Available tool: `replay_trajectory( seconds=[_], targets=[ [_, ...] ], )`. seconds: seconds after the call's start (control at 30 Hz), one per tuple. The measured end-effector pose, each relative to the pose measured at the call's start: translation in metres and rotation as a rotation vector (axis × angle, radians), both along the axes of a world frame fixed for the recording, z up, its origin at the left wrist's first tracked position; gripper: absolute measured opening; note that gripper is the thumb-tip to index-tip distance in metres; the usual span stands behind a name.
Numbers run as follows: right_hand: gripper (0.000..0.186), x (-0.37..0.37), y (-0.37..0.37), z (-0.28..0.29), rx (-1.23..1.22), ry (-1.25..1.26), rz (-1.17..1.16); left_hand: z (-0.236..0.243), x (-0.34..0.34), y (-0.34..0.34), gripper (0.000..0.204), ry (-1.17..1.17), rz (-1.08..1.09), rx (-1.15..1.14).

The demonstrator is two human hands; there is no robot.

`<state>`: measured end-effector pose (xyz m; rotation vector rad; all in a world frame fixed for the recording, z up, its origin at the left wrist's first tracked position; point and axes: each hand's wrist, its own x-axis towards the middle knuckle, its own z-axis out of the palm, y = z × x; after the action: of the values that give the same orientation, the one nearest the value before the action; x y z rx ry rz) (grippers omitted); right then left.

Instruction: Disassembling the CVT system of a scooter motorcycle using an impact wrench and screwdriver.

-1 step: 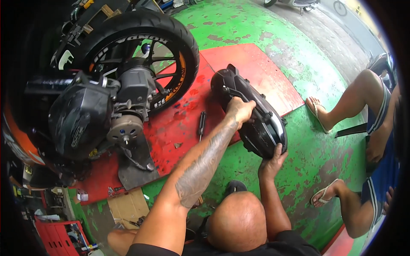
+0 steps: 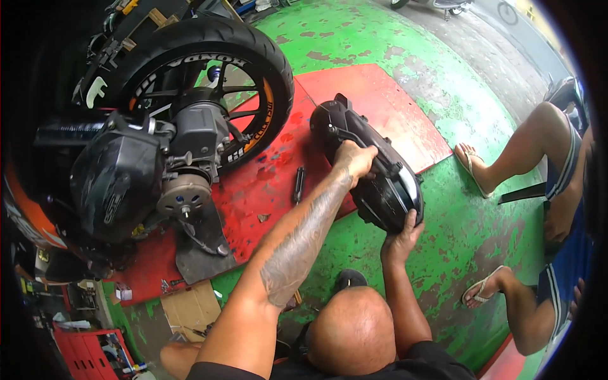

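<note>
A long black scooter transmission cover point(image 2: 399, 190) is held tilted above the red platform's right edge and the green floor. My left hand point(image 2: 356, 159) is closed round its middle, fingers curled over a ridge. My right hand point(image 2: 403, 235) grips its near end with the thumb on the outer face; its other fingers are partly hidden beneath. To the left stands a scooter engine with a black housing point(image 2: 117, 180) and an exposed round metal pulley point(image 2: 183, 195). A slim dark hand tool point(image 2: 299, 185) lies between the engine and my left forearm.
A rear wheel point(image 2: 278, 82) rises behind the engine on the red platform point(image 2: 392, 95). Small bolts point(image 2: 171, 285) and cardboard point(image 2: 190, 307) lie at lower left, near a red tool cabinet point(image 2: 79, 354). Another person's sandalled feet point(image 2: 472, 164) are at right. My bent knee point(image 2: 351, 329) is below.
The cover and both hands have shifted very slightly left in the picture, with the grip unchanged. The engine and wheel also appear a little further left.
</note>
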<state>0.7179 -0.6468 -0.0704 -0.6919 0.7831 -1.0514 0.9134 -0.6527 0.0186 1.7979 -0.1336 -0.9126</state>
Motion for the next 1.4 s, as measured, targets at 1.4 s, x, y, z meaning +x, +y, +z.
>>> replay_trajectory(
  seconds=[1.4],
  targets=[
    [0.070, -0.072, -0.017, 0.029, -0.205, 0.965, 0.722, -0.263, -0.283, 0.360, 0.021, -0.881, -0.804, 0.814]
  ],
)
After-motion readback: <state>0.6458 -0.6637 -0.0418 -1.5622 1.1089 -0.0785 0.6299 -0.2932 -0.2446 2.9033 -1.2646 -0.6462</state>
